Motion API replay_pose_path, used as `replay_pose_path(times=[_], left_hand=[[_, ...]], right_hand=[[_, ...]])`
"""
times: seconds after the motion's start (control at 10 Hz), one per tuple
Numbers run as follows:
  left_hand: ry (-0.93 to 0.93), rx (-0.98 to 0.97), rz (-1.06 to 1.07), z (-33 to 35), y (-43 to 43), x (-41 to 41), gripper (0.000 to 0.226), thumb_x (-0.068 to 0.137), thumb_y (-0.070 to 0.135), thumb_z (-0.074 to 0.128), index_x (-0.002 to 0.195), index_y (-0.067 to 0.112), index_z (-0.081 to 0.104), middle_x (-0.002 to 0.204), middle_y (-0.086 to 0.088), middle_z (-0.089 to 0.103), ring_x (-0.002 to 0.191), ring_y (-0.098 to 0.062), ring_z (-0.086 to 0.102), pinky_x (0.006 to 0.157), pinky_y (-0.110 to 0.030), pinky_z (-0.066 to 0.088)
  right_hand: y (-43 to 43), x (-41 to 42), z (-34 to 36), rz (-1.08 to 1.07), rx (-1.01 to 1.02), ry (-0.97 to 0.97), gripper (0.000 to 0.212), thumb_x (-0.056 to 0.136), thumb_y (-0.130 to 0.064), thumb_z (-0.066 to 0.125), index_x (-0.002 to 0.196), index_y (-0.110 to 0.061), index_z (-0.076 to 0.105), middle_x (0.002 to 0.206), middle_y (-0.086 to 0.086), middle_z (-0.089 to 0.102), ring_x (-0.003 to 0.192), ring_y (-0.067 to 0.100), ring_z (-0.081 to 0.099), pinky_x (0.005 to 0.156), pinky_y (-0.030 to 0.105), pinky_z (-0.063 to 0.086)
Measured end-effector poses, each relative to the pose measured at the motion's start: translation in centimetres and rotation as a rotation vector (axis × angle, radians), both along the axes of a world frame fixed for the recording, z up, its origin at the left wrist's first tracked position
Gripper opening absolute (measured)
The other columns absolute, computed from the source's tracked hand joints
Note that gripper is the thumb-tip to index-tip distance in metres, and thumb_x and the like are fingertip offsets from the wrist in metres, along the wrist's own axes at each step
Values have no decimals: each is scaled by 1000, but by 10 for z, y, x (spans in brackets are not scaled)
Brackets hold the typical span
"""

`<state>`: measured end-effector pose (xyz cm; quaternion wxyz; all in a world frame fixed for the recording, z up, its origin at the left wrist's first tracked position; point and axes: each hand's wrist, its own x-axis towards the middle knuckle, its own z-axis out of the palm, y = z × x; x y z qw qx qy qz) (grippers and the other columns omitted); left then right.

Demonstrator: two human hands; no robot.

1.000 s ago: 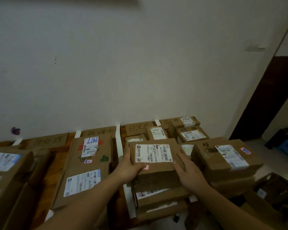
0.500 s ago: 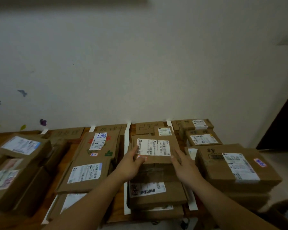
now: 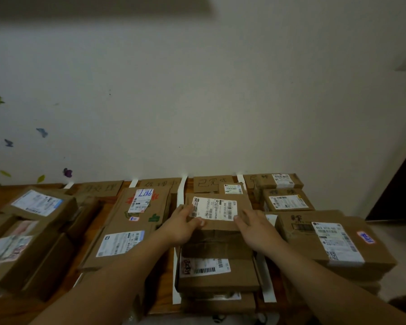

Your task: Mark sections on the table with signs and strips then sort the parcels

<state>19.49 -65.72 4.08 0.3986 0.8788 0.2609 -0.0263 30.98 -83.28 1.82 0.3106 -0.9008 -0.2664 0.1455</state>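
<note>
A brown parcel [image 3: 220, 228] with a white label lies on top of a stack in the section between two white strips [image 3: 181, 191] [image 3: 268, 281]. My left hand [image 3: 182, 227] grips its left edge with the thumb on the label. My right hand [image 3: 256, 231] holds its right edge. Under it lies another labelled parcel [image 3: 217, 275]. Handwritten cardboard signs [image 3: 210, 182] [image 3: 159, 184] [image 3: 99, 187] stand in a row along the wall at the back of the wooden table [image 3: 99, 221].
A long parcel [image 3: 131, 221] with red and green marks fills the section to the left. More parcels [image 3: 31, 233] are piled at far left. A big parcel [image 3: 333, 240] and smaller ones [image 3: 286, 201] are stacked on the right. A dark doorway [image 3: 399, 188] is at far right.
Both hands have carried the parcel away from me and lowered it onto the stack between the strips. My head has turned left, so more of the left piles shows.
</note>
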Motion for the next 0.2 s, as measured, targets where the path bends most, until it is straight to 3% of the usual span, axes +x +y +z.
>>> replay_pose_path(times=[0.2], left_hand=[[44,121,38,11,10,-23,66,93,52,45,149,30,20,159,-1,12,145,-27,16,116,-51,21]], right_hand=[[-3,-8,19,-17,4,-83,49,98,-50,37,142,-29,35,148,2,30,133,22,36,107,41,36]])
